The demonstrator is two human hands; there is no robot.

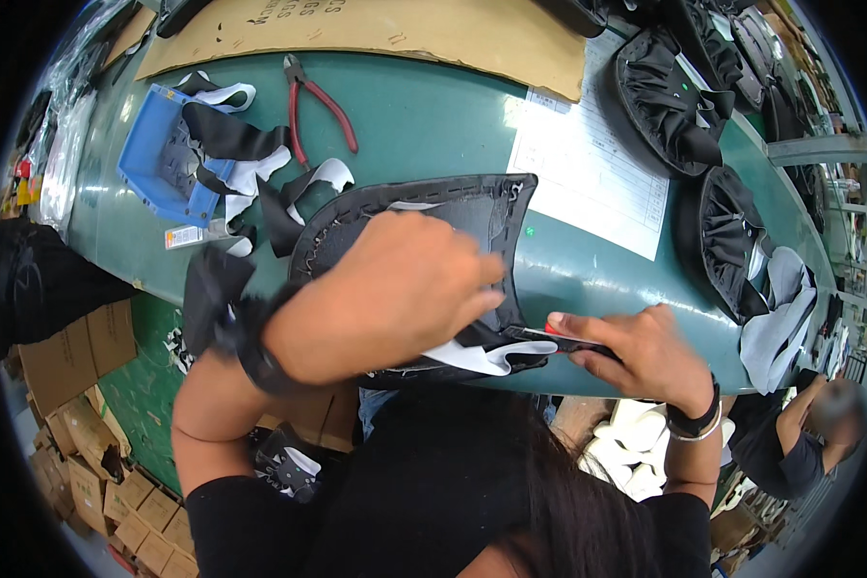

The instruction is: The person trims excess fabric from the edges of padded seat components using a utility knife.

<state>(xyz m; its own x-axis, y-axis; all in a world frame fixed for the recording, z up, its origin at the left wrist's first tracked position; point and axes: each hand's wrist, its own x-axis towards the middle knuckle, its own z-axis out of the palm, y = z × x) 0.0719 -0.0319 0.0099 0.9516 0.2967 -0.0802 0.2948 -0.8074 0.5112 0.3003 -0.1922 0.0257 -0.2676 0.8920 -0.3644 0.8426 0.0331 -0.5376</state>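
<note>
Black-edged upholstered panel point(464, 220) is seen on the green table point(597, 299). At the panel's near right corner, a black-and-red hand tool point(578, 344) is gripped by the right hand point(641, 352). Over its middle, the left hand point(385, 289) is blurred, fingers curled; whether anything is pinched cannot be told. Red-handled nippers point(330, 106) are located beyond its far left edge.

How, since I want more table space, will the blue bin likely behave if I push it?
The blue bin should keep its shape, as its straight walls look rigid. It is probably light for its size, since its walls look thin. The strips draped over its edge curl loosely onto the table, so some may drag or tumble out.
</note>
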